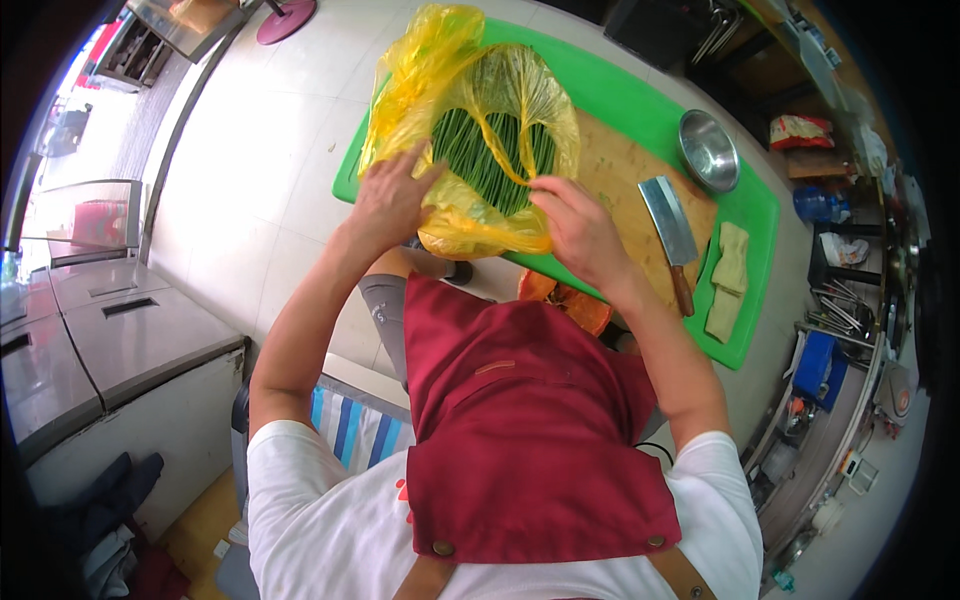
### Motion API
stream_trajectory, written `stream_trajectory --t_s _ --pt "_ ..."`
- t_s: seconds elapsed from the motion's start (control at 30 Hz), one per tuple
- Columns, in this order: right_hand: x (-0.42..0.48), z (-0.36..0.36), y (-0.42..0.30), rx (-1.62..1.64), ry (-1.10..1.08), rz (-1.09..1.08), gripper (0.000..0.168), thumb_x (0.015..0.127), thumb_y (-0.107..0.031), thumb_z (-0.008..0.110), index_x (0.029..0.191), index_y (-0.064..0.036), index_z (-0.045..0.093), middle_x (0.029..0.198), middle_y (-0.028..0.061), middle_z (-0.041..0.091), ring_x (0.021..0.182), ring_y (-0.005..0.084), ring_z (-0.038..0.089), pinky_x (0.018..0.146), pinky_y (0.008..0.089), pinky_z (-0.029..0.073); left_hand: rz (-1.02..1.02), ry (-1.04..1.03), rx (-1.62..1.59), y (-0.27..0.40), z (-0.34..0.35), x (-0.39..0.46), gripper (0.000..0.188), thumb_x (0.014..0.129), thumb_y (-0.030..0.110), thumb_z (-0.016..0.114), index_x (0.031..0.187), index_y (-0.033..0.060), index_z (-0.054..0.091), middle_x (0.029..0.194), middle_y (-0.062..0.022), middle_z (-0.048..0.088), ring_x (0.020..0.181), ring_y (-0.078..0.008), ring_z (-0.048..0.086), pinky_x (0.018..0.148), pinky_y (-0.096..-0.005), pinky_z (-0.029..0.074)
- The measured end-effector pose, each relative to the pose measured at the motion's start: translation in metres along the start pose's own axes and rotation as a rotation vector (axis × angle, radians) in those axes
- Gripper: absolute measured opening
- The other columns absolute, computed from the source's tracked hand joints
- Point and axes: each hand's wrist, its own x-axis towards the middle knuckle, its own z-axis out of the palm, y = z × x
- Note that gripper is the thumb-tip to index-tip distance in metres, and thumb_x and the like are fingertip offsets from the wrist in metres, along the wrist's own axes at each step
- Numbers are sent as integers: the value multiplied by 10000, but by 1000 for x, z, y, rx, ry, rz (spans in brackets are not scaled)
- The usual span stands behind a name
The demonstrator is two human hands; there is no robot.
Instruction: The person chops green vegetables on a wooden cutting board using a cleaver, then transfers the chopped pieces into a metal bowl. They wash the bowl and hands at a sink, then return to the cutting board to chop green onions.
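Note:
A thin yellow plastic bag (420,82) lies on the left part of the board, its mouth spread apart. Inside it a bundle of long green stalks (476,161), which look like garlic chives, shows through the opening. My right hand (577,225) pinches a twisted strip of the bag, likely a handle, between thumb and fingers at the near right. Against the bag's left side rests my left hand (390,195), slightly blurred, with fingers spread and no visible grip. The bag hides part of the green cutting board (622,71) and the wooden board (607,157).
A cleaver (667,221) lies on the wooden board, handle towards me. To its right are a steel bowl (709,150) and a folded cloth (727,281). Below the board's near edge sits a cut orange pumpkin (566,300). Crowded shelves (840,300) stand at the right.

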Motion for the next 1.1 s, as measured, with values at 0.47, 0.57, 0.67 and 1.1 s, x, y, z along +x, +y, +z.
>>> stream_trajectory --t_s 0.47,0.57,0.67,1.1 --pt "-11 98 10 230 -850 166 387 907 -256 527 1266 -167 641 1094 207 667 965 414 636 870 503 505 -55 -137 -318 3 -26 -88 323 823 132 608 1123 44 690 1275 -190 585 1249 -358 525 1083 -442 421" --pt "-10 102 -27 -168 -996 -66 329 909 -290 571 1201 -196 691 1167 158 648 1011 371 621 857 475 501 -401 401 -535 30 24 -80 379 876 197 660 1229 62 637 1467 -236 432 1361 -408 431 1122 -468 382" --pt "-18 128 -33 -240 -804 -117 300 874 -296 612 1138 -203 720 1234 128 596 1132 316 563 901 445 480 -607 498 -553 51 84 -53 767 847 320 765 1423 -38 406 1521 -323 317 1397 -477 358 1141 -484 353" --pt "-131 31 -6 -54 51 196 355 864 -76 612 1214 -15 622 1375 207 537 1198 382 563 1028 455 454 -839 368 -982 64 166 -31 667 984 274 563 1530 4 292 1338 -226 573 1188 -339 582 1014 -400 463"
